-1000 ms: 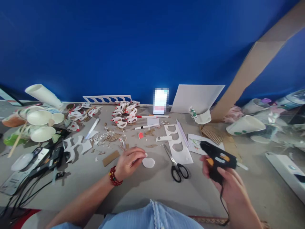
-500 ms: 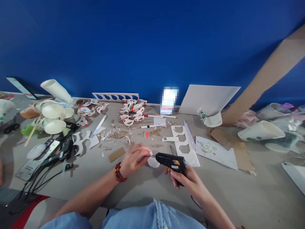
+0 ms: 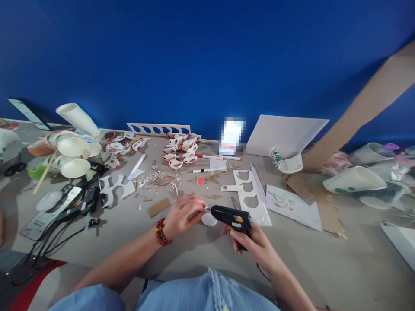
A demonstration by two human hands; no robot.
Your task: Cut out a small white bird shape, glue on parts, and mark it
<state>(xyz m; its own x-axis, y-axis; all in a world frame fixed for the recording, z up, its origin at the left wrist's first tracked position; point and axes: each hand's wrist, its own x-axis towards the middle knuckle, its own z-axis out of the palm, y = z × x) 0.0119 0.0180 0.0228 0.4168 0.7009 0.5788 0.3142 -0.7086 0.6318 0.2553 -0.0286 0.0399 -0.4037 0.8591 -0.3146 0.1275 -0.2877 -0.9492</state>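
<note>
Black glue gun (image 3: 231, 217): held by the right hand (image 3: 248, 239), grip closed round the handle, nozzle pointing left. Small white piece (image 3: 206, 209): at the nozzle, pinched by the fingertips of the left hand (image 3: 186, 214); whether piece and nozzle touch cannot be told. White disc (image 3: 209, 221): on the table (image 3: 201, 268) beneath, partly covered by the gun. Scissors (image 3: 234, 202): behind the gun, mostly hidden. Cut-out white sheet (image 3: 256, 211): just beyond, openings curved. Brown card strip (image 3: 159, 207): beside the left hand. Red-beaked white birds (image 3: 177, 156): heaped near the blue wall (image 3: 162, 56), overlapping, count unclear. Paper cups (image 3: 74, 167): piled at left, above tangled cables (image 3: 42, 248). Phone (image 3: 231, 136): upright, screen pixelated. White device (image 3: 401, 242): cut off at the right edge, unidentified.
</note>
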